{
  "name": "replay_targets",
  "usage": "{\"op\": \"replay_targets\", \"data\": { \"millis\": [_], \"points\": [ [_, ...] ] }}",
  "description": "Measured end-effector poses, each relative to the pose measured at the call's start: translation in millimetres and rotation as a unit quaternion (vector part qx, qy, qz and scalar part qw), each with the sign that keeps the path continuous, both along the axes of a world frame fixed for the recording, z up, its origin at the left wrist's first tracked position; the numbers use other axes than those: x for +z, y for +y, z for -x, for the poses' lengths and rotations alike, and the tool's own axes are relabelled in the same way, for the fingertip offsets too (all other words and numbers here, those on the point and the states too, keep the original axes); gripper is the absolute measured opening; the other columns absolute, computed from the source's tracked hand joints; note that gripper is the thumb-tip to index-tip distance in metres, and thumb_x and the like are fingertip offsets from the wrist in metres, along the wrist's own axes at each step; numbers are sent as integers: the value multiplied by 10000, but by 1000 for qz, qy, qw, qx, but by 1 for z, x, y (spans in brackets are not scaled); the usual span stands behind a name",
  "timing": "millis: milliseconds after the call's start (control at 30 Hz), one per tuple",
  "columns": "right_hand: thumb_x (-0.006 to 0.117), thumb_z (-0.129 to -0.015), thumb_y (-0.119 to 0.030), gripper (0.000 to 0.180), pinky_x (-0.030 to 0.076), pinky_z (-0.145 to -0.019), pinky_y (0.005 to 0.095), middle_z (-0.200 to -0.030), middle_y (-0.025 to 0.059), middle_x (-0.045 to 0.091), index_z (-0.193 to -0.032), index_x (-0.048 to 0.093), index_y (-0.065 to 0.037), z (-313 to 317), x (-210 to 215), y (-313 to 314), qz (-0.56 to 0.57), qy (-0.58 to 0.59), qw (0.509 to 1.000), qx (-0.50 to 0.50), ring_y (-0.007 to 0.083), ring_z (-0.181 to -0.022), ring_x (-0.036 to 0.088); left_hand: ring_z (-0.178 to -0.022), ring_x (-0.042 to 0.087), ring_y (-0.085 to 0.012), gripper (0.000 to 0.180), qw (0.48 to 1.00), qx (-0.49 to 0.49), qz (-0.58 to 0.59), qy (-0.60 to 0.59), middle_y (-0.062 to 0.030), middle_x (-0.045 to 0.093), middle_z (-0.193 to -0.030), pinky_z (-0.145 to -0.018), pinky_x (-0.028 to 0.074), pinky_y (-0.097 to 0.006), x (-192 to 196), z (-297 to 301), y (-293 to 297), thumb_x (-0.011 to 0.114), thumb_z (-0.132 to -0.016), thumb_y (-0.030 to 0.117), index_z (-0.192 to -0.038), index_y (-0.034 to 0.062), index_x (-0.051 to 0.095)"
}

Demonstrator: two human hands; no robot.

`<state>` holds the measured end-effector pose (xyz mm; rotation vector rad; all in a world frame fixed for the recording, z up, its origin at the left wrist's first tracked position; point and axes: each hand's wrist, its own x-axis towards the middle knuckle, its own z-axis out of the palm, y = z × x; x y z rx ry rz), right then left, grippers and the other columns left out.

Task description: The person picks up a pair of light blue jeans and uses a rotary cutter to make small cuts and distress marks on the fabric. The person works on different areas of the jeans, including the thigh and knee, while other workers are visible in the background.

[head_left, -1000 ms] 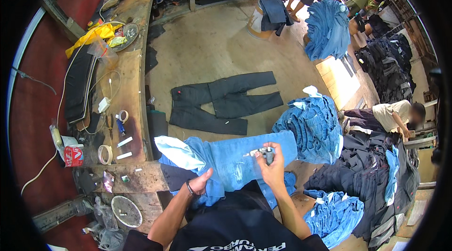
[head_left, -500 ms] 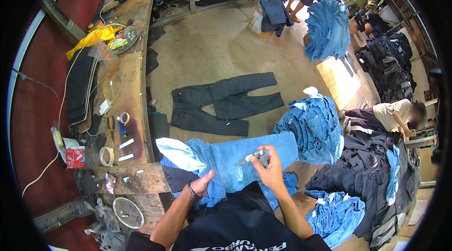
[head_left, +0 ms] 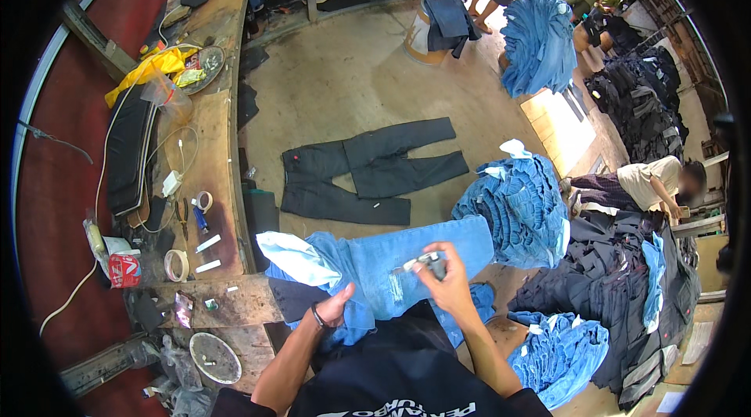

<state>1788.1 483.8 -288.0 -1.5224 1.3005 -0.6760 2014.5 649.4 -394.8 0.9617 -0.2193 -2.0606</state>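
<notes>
Along the left runs a long wooden table [head_left: 223, 159], its far end carrying a yellow cloth [head_left: 149, 69] and a round metal dish [head_left: 205, 65]. Toward the near end lie a white charger and cable [head_left: 170, 182], two rolls of tape [head_left: 177, 264], a red packet [head_left: 123, 270] and, at the near corner, another round dish [head_left: 215, 357].

The left hand [head_left: 338, 306] presses flat, fingers spread, on the waist end of a pair of light blue jeans [head_left: 391, 260] stretched across the person's lap, just beside the table's near right edge. A white pocket lining [head_left: 293, 257] is turned out at that end. The right hand [head_left: 442, 280] pinches a small metal tool [head_left: 426, 262] over a scuffed pale patch on the leg; the fingers are closed around the tool, and its tip seems to touch the denim.

The risk, as I judge it, is the cloth creeping under the tool if the left hand eases off, so the mark strays or the fabric tears; the tool could also slip toward the holding fingers.

On the floor beyond lie dark trousers [head_left: 375, 170], spread flat. To the right a stack of blue jeans [head_left: 520, 210] stands near the worked leg and crowds it; darker garments [head_left: 618, 292] heap behind, where another person [head_left: 645, 182] sits. A further blue pile [head_left: 540, 41] stands far off.
</notes>
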Motion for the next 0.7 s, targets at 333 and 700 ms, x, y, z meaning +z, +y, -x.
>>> {"op": "replay_targets", "data": {
  "millis": [333, 700],
  "points": [
    [770, -974, -95, 300, 385, -601, 251, -839, -23, 636, -1206, 584, -52, 1, 9, 5, 28, -5, 996, -85, 31, -687, 470, -1406, 559, -308, 999, 999, -20, 35, 22, -172, 540, -1556, -1152, 489, -499, -15, -4, 2, 532, -972, 778, -1606, 20, 383],
    [796, -951, -109, 352, 412, -638, 234, -880, -30, 648, -1257, 639, -32, 17, 19, 13, -27, 15, 1000, -6, 33, -733, 497, -1497, 458, -316, 1152, 996, -29, 55, 63, -169, 407, -1662, -1202, 439, -509, -23, -1, -19, 524, -903, 853, -1673, 44, 242]
  ]
}}
